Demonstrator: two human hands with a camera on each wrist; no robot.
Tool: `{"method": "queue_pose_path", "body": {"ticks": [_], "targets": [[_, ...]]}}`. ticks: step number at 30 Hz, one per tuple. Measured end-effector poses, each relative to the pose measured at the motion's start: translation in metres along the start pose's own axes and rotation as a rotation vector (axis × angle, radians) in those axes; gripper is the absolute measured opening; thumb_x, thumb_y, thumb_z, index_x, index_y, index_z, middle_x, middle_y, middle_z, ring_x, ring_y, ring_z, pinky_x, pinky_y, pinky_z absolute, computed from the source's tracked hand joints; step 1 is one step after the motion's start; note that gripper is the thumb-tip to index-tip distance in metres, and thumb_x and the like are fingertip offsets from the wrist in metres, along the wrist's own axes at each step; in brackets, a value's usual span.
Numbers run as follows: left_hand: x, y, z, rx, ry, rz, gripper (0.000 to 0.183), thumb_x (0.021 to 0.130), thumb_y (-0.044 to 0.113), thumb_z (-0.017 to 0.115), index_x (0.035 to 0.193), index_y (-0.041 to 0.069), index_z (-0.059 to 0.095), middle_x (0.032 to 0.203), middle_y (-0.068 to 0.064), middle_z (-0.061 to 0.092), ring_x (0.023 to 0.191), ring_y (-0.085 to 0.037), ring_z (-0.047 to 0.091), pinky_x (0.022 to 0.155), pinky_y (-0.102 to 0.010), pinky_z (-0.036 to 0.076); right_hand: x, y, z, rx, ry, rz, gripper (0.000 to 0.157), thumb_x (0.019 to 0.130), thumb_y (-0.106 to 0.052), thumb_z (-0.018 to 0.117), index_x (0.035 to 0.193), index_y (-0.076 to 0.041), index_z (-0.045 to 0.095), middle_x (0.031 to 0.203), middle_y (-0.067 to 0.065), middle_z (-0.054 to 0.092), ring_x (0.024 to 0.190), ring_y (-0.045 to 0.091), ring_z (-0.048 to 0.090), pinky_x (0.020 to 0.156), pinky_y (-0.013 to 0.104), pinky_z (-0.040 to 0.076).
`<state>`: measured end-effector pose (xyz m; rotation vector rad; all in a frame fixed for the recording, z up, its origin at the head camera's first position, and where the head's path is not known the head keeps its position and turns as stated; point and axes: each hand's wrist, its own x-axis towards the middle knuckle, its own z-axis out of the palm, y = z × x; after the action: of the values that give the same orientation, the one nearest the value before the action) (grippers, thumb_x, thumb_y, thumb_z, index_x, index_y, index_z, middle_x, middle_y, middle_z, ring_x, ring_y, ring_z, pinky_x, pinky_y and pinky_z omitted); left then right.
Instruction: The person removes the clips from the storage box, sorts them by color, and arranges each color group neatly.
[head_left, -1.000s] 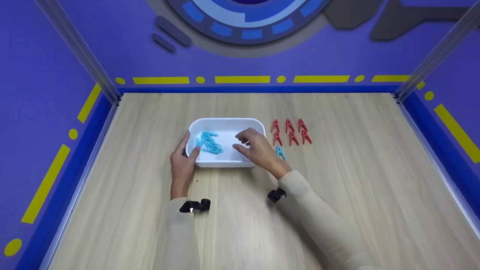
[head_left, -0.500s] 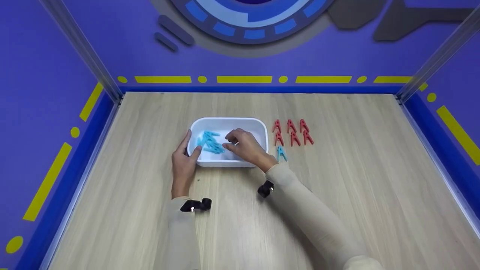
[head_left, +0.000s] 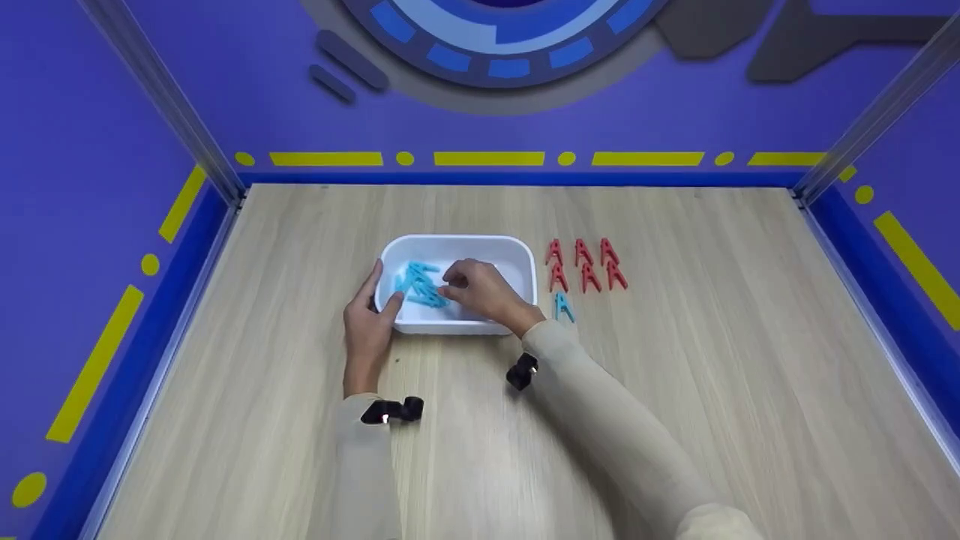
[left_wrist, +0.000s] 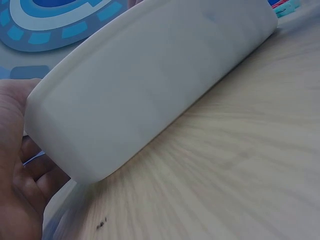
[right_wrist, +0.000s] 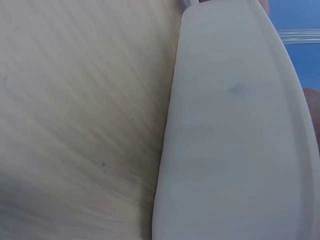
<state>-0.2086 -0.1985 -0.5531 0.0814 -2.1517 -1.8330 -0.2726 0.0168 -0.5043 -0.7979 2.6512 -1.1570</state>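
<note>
Our left hand [head_left: 367,324] grips the tub [head_left: 450,328]; we can't tell whether our right hand [head_left: 484,289] (fingers bent) pinches blue clothespins [head_left: 421,288].

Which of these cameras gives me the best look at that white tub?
The head view: it looks down into the white tub, showing most of its rim and the blue clips inside. Both wrist views mainly show its outer wall up close, partly cut off, and nothing inside.
</note>
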Motion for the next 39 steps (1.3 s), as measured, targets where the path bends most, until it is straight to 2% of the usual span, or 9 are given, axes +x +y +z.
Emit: {"method": "queue_pose_path", "body": {"ticks": [12, 25, 33, 39], "targets": [[0.0001, 0.0028, 0.0011, 0.032, -0.008, -0.039, 0.064, 0.101, 0.011, 0.071, 0.161, 0.010, 0.046, 0.166, -0.005, 0.041, 0.155, -0.019, 0.033, 0.125, -0.030, 0.028, 0.0033, 0.0073, 0.0025, -0.025, -0.037, -0.023, 0.017, 0.101, -0.012, 0.075, 0.113, 0.000, 0.079, 0.107, 0.013, 0.076, 0.098, 0.024, 0.068, 0.092, 0.038, 0.057], [0.0001, 0.0022, 0.0010, 0.021, -0.004, -0.020, 0.065, 0.100, 0.009, 0.072, 0.160, 0.008, 0.047, 0.166, -0.007, 0.043, 0.154, -0.021, 0.035, 0.125, -0.030, 0.029, 0.0018, 0.0060, 0.0009, 0.021, -0.129, 0.026, 0.024, 0.096, -0.013, 0.079, 0.116, 0.001, 0.076, 0.106, 0.010, 0.074, 0.098, 0.021, 0.067, 0.090, 0.036, 0.057], [-0.0005, 0.0019, 0.0012, 0.009, 0.005, -0.033, 0.064, 0.100, 0.009, 0.073, 0.159, 0.009, 0.049, 0.165, -0.007, 0.044, 0.154, -0.021, 0.035, 0.125, -0.033, 0.029, 0.0029, 0.0061, 0.0004, 0.004, -0.119, 0.018, 0.027, 0.093, -0.009, 0.081, 0.116, 0.002, 0.076, 0.106, 0.012, 0.072, 0.098, 0.023, 0.066, 0.090, 0.036, 0.056], [-0.0007, 0.0012, 0.0008, 0.026, 0.008, -0.036, 0.063, 0.100, 0.008, 0.071, 0.160, 0.008, 0.048, 0.165, -0.006, 0.044, 0.154, -0.020, 0.035, 0.125, -0.032, 0.030, -0.0002, 0.0010, -0.0067, 0.024, -0.051, -0.021, 0.027, 0.094, -0.009, 0.081, 0.118, 0.002, 0.076, 0.109, 0.014, 0.070, 0.101, 0.025, 0.067, 0.090, 0.035, 0.057]]}}
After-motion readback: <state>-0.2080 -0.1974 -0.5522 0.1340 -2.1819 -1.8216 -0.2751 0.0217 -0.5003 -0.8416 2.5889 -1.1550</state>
